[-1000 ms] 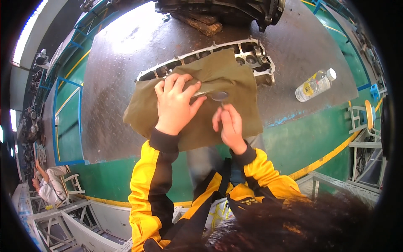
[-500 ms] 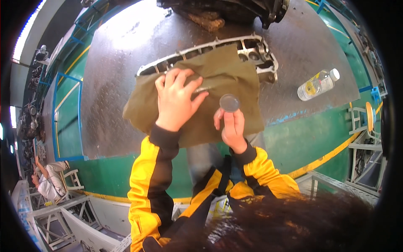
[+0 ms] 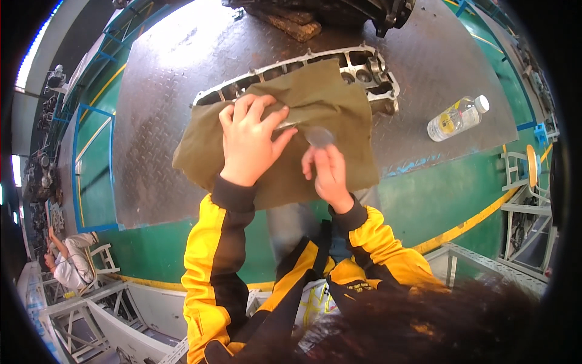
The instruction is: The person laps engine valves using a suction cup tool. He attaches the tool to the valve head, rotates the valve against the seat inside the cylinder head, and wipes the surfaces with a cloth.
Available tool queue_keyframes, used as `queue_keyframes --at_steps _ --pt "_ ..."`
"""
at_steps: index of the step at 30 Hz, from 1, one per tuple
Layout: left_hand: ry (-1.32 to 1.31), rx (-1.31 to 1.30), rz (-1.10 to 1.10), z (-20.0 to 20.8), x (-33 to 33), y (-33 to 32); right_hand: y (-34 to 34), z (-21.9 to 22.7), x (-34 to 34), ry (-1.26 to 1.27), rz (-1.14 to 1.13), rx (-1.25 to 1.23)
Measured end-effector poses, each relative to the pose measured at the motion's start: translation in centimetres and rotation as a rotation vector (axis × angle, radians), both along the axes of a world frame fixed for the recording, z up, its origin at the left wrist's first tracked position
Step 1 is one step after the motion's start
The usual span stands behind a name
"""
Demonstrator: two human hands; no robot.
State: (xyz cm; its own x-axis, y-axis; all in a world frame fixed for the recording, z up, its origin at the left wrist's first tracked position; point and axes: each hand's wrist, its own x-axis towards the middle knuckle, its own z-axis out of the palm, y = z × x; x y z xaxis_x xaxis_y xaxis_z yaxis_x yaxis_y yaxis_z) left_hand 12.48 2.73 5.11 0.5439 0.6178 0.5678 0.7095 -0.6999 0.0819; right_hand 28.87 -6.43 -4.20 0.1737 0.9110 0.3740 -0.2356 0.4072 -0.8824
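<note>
A long metal engine cylinder head [image 3: 364, 75] lies on the table, partly covered by an olive-brown cloth [image 3: 339, 121]. My left hand [image 3: 250, 142] is over the cloth, fingers curled and thumb apart. Between that thumb and the fingertips shows a strip of shiny metal [image 3: 288, 124]; most of it is hidden. My right hand [image 3: 329, 173] pinches a small round grey disc [image 3: 319, 137] from below, just above the cloth. Motion blurs the disc, and anything attached beneath it is hidden by my fingers.
A clear bottle [image 3: 458, 119] with a white cap lies on the patterned metal table [image 3: 163, 145] to the right. At the far edge sit a dark machine part [image 3: 357, 15] and a wooden block [image 3: 291, 27]. A seated person [image 3: 73, 261] is at lower left.
My right hand has moved slightly left with the disc, bringing it closer to my left hand. My left hand keeps its place on the cloth. The view has shifted slightly.
</note>
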Motion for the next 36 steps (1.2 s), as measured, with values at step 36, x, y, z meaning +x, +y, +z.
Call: queue_keyframes --at_steps 36 --pt "0.006 0.002 -0.006 0.4 0.3 0.2 1.3 -1.1 -0.5 0.113 0.054 -0.177"
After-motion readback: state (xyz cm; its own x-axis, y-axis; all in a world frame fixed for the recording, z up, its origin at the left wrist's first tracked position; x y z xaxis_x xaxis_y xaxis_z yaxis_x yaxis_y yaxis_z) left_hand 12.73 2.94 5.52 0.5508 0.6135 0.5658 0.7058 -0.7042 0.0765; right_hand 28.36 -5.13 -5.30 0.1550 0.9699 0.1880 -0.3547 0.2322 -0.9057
